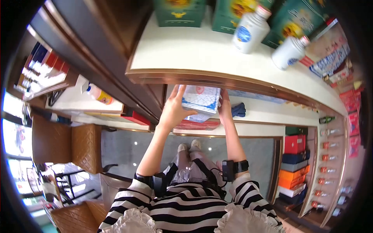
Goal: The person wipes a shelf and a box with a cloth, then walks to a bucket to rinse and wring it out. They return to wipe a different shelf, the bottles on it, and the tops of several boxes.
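Observation:
Between my two hands is a white box with blue patterns and a red mark (201, 98), at a lower shelf under the wooden shelf edge. My left hand (173, 109) grips its left side, thumb along the near edge and fingers reaching up its side. On the right side my right hand (224, 105) presses against the box; its fingers are partly hidden. Below the box lie reddish flat boxes (198, 124). A dark blue cloth (238, 110) rests on the shelf just right of my right hand.
On the upper white shelf (175, 50) stand green boxes (180, 13) and two white bottles (251, 31). Left are a spray bottle (100, 94) and brown chairs (83, 143). At right, stacked boxes (294, 174) and a rack of several bottles (328, 157).

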### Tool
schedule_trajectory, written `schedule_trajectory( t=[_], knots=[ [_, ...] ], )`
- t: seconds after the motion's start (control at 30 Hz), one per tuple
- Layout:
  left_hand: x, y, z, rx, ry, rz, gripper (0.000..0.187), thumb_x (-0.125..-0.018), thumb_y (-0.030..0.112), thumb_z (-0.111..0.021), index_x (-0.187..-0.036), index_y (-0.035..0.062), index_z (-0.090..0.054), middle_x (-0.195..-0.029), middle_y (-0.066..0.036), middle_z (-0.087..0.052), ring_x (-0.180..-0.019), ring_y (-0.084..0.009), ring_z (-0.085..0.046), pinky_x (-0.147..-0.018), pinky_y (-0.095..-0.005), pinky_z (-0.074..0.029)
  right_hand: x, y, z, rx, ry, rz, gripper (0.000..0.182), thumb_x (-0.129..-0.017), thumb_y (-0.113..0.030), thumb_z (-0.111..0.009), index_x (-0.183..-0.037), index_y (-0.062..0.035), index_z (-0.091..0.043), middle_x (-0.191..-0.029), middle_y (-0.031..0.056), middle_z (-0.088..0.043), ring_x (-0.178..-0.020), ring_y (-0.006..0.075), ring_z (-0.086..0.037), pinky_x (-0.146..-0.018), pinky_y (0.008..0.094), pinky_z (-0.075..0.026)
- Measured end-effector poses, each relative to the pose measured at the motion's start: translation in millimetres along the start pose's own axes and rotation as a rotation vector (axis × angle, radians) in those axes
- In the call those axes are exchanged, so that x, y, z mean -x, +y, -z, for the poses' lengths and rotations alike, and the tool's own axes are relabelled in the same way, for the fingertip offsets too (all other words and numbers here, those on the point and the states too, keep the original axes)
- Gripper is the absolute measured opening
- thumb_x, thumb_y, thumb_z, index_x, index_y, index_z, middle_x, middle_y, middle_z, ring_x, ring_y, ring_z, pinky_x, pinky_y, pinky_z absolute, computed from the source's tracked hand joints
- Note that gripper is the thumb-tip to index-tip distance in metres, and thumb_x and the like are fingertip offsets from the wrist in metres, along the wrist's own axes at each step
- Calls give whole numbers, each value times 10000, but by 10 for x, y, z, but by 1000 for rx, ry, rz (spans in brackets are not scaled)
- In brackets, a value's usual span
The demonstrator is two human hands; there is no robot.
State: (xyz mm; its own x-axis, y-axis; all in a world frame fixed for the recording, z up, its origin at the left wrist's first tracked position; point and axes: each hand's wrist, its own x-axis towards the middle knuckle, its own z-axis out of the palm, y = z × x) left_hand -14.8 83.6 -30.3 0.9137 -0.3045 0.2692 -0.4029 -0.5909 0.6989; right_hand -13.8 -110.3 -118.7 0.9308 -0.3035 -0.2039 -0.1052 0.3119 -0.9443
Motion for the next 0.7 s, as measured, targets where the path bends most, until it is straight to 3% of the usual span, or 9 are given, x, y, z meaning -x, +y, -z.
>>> schedule_trajectory(
  t=[0.07, 0.1, 0.2, 0.23, 0.33, 0.4, 0.47, 0.53, 0.7],
  knots=[
    [18, 0, 21, 66, 22, 16, 917, -459, 127, -747, -1206, -3, -232, -1072, -223, -422, -974, -330, -456, -798, -355, -396, -104, 85, -84, -173, -119, -109, 528, -815, -467, -336, -1199, -105, -319, -1185, 58, -376, -1043, 169, -376, -858, 318, -295],
    [33, -47, 4, 56, 8, 50, 1008, -454, 196, -756, -1243, 59, -144, -1222, -196, -287, -1032, -355, -402, -832, -367, -383, -142, 123, -152, -177, -113, -71, 515, -827, -448, -320, -1191, -84, -325, -1167, 56, -392, -1036, 160, -390, -854, 287, -308],
    [128, -171, -58, 168, 191, -88, 1019, -442, 194, -768, -1244, 64, -154, -1232, -183, -272, -1076, -330, -368, -824, -378, -392, -116, 182, -191, -220, -84, -54, 502, -839, -425, -303, -1185, -62, -324, -1134, 54, -418, -1010, 164, -418, -844, 259, -328],
    [180, -185, -57, 408, 147, 6, 1058, -421, 200, -783, -1248, 61, -137, -1234, -174, -264, -1109, -311, -330, -815, -385, -399, -138, 236, -187, -216, -73, -51, 495, -839, -424, -301, -1181, -67, -326, -1114, 46, -433, -986, 160, -440, -827, 263, -354],
    [334, -364, -71, 439, 245, 104, 1100, -399, 191, -795, -1252, 59, -114, -1229, -171, -267, -1107, -306, -324, -807, -387, -404, -138, 287, -209, -234, -96, 12, 510, -828, -458, -294, -1155, -71, -356, -1098, 41, -445, -986, 176, -445, -828, 288, -363],
    [479, -576, -86, 432, 289, 158, 1011, -428, 255, -784, -1219, 28, -197, -1192, -201, -299, -1092, -319, -329, -797, -373, -409, -43, 178, -285, -299, -96, -57, 526, -820, -479, -287, -1147, -74, -366, -1104, 45, -443, -992, 186, -441, -838, 297, -354],
    [621, -842, -117, 57, -54, 385, 910, -477, 301, -758, -1177, -20, -272, -1118, -215, -389, -1074, -299, -373, -845, -350, -371, -2, 149, -333, -365, -93, -122, 543, -813, -499, -280, -1140, -77, -376, -1110, 48, -441, -997, 196, -437, -848, 305, -346],
    [695, -900, -184, 46, -448, 555, 843, -525, 391, -709, -1127, -60, -330, -1086, -243, -419, -1051, -297, -405, -858, -332, -352, -88, 241, -263, -365, -69, -113, 571, -802, -527, -265, -1144, -85, -379, -1126, 51, -435, -1011, 210, -424, -863, 326, -328],
    [869, -578, -686, 248, -418, 448, 964, -583, 390, -674, -1169, -124, -107, -1125, -293, -357, -1077, -312, -373, -901, -318, -295, -242, 386, -169, -404, -141, -96, 578, -807, -524, -244, -1165, -85, -359, -1166, 52, -401, -1050, 224, -385, -887, 334, -296]
  ],
)
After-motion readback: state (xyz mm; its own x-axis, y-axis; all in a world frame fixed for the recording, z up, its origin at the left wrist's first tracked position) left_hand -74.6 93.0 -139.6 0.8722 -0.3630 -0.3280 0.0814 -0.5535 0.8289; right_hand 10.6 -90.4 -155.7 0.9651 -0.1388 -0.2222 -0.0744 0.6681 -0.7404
